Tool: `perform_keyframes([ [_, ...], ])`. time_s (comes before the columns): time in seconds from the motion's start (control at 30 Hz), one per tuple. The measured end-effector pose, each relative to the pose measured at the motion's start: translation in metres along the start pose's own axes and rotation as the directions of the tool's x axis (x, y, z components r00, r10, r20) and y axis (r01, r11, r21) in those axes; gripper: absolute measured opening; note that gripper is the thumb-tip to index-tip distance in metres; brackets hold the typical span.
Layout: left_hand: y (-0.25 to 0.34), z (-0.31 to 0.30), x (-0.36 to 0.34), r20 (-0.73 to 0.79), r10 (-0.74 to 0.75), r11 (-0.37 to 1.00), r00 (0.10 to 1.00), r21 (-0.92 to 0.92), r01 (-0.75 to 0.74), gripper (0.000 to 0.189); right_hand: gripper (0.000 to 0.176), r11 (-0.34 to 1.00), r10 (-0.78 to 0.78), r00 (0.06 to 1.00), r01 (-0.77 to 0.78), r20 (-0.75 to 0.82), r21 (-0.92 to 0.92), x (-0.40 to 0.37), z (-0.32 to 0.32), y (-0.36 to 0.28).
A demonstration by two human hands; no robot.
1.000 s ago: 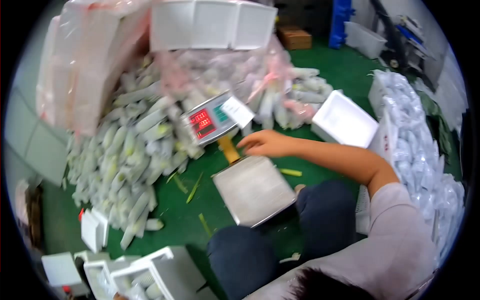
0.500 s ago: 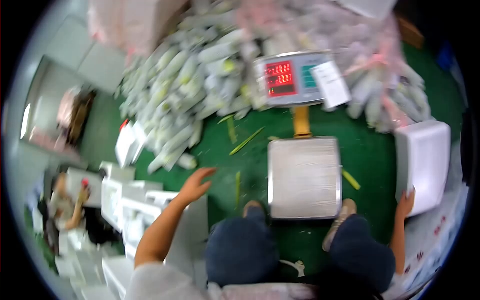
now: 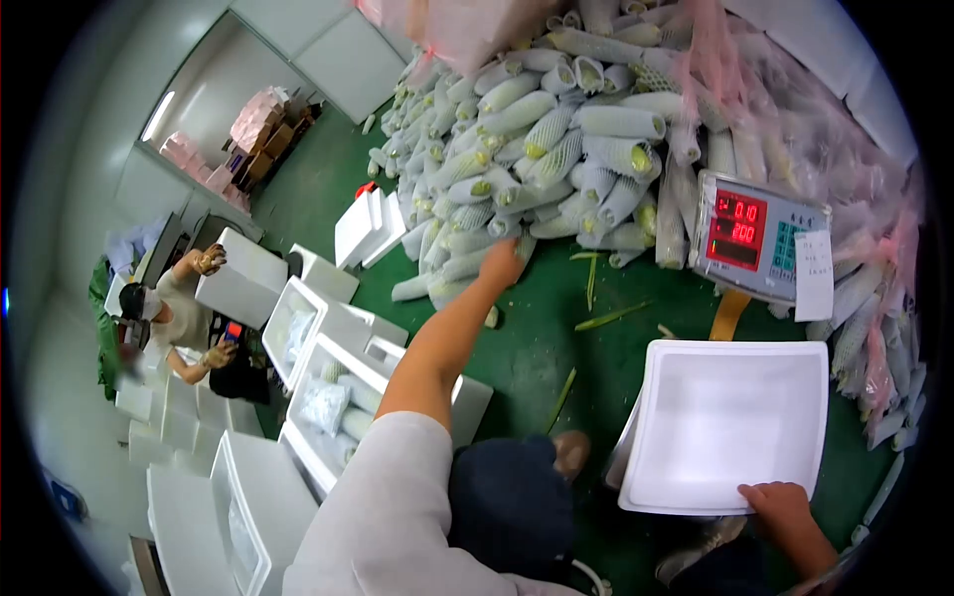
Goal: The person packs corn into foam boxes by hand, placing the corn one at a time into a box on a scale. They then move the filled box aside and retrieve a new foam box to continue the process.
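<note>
Room at the far left is taken by a co-worker [image 3: 164, 308] lifting a closed foam carton [image 3: 238, 283], and the near left is hemmed by a row of open foam trays [image 3: 328, 368], some already holding sleeved produce.

Just right of them the left hand [image 3: 502, 263] is stretched far out to the near edge of the heap of net-sleeved corn cobs [image 3: 556, 149]. It touches the lowest cobs, but I cannot tell whether the fingers have closed on one. The step looks like picking from the pile. Lifting a cob would call for a firm wrap round a single sleeve and a pull towards the near side, since the cobs overlap and neighbours could roll.

The green floor [image 3: 537, 343] between heap and knees is the one open lane, strewn with leaf scraps [image 3: 608, 316].

To the right an empty foam box [image 3: 730, 422] sits below the scale display [image 3: 755, 233], which shows red digits. The right hand [image 3: 780, 502] pinches the box's near rim, steadying it. More cobs crowd its far right side.
</note>
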State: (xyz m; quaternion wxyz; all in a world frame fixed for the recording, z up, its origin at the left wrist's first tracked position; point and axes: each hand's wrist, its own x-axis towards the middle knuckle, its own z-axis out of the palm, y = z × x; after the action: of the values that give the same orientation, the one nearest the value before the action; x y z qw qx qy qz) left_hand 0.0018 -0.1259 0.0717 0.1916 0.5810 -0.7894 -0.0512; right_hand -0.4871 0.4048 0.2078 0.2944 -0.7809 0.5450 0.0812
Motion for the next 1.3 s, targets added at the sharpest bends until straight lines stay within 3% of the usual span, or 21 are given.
perform_keyframes([
  [0.07,0.086,-0.031,0.075,-0.2,0.246,0.966,0.949,-0.035,-0.257,0.044,0.062,0.999,-0.041,0.995,0.043,0.095,-0.024,0.025,-0.05,-0.03],
  [0.1,0.13,-0.041,0.107,-0.245,0.365,0.923,0.898,-0.029,-0.383,0.051,0.063,0.994,-0.113,0.993,0.113,0.031,-0.012,0.035,-0.068,-0.037],
  [0.17,0.202,-0.058,0.146,-0.116,0.641,0.767,0.759,0.072,-0.637,0.054,0.067,0.966,-0.256,0.963,0.258,-0.083,0.012,0.054,-0.096,-0.042],
  [0.27,0.243,-0.011,0.165,0.069,0.497,0.807,0.865,0.331,-0.489,0.058,0.064,0.988,-0.127,0.969,0.143,-0.21,0.064,0.087,-0.132,-0.043],
  [0.33,0.231,0.016,0.17,-0.117,0.534,0.835,0.837,0.228,-0.501,0.065,0.064,0.982,-0.133,0.894,0.177,-0.428,0.065,0.107,-0.13,-0.03],
  [0.47,0.212,0.016,0.153,-0.439,0.483,0.837,0.758,-0.024,-0.547,0.076,0.06,0.966,-0.081,0.822,0.204,-0.564,0.158,0.124,-0.128,-0.018],
  [0.53,0.212,-0.009,0.124,-0.471,0.306,0.708,0.827,-0.468,-0.529,0.084,0.063,0.971,-0.059,0.723,0.202,-0.688,0.129,0.122,-0.131,-0.01],
  [0.6,0.252,-0.066,0.055,-0.533,0.388,0.493,0.752,-0.569,-0.658,0.081,0.066,0.981,-0.084,0.576,0.19,-0.813,0.033,0.126,-0.137,-0.011],
  [0.63,0.273,-0.096,0.02,-0.534,0.453,0.397,0.714,-0.597,-0.697,0.08,0.083,0.981,-0.131,0.472,0.186,-0.872,-0.047,0.138,-0.145,-0.019],
  [0.67,0.296,-0.115,-0.008,-0.543,0.553,0.329,0.631,-0.554,-0.765,0.08,0.099,0.983,-0.139,0.42,0.166,-0.897,-0.075,0.152,-0.152,-0.029],
  [0.7,0.318,-0.119,-0.029,-0.547,0.671,0.269,0.501,-0.449,-0.852,0.081,0.103,0.956,-0.095,0.368,0.293,-0.925,0.018,0.172,-0.147,-0.035],
  [0.73,0.332,-0.111,-0.039,-0.52,0.76,0.219,0.39,-0.361,-0.907,0.083,0.1,0.931,-0.116,0.415,0.363,-0.902,0.047,0.173,-0.142,-0.026],
  [0.8,0.315,-0.083,-0.031,-0.49,0.801,0.085,0.344,-0.477,-0.875,0.089,0.094,0.865,-0.157,0.504,0.485,-0.85,0.128,0.174,-0.131,-0.009],
  [0.87,0.255,-0.029,0.03,-0.431,0.62,0.543,0.656,-0.368,-0.755,0.094,0.088,0.806,-0.059,0.751,0.425,-0.657,0.413,0.164,-0.112,-0.001],
  [0.9,0.22,-0.014,0.052,-0.23,0.655,0.715,0.72,-0.119,-0.689,0.091,0.086,0.798,-0.042,0.844,0.351,-0.534,0.491,0.162,-0.111,-0.001],
  [0.93,0.186,-0.002,0.069,-0.026,0.61,0.784,0.792,0.164,-0.599,0.089,0.083,0.839,-0.069,0.912,0.272,-0.404,0.471,0.161,-0.12,-0.01],
  [1.0,0.152,0.04,0.098,-0.02,0.626,0.707,0.779,0.435,-0.557,0.092,0.08,0.914,-0.098,0.988,0.138,-0.123,0.381,0.165,-0.11,-0.016],
  [1.07,0.163,0.028,0.12,0.071,0.587,0.734,0.806,0.374,-0.567,0.088,0.079,0.971,-0.103,0.982,0.065,0.159,0.23,0.188,-0.067,-0.01],
  [1.2,0.146,0.024,0.143,-0.006,0.627,0.774,0.779,-0.107,-0.624,0.071,0.073,0.948,-0.026,1.0,0.021,0.01,0.317,0.208,0.005,-0.013],
  [1.27,0.144,0.003,0.119,0.095,0.445,0.861,0.89,-0.32,-0.396,0.072,0.071,0.962,-0.007,0.988,0.048,-0.154,0.269,0.206,0.001,-0.017],
  [1.3,0.151,-0.017,0.088,0.172,0.279,0.817,0.945,-0.56,-0.139,0.072,0.07,0.974,-0.019,0.96,0.081,-0.278,0.212,0.198,-0.013,-0.022],
])
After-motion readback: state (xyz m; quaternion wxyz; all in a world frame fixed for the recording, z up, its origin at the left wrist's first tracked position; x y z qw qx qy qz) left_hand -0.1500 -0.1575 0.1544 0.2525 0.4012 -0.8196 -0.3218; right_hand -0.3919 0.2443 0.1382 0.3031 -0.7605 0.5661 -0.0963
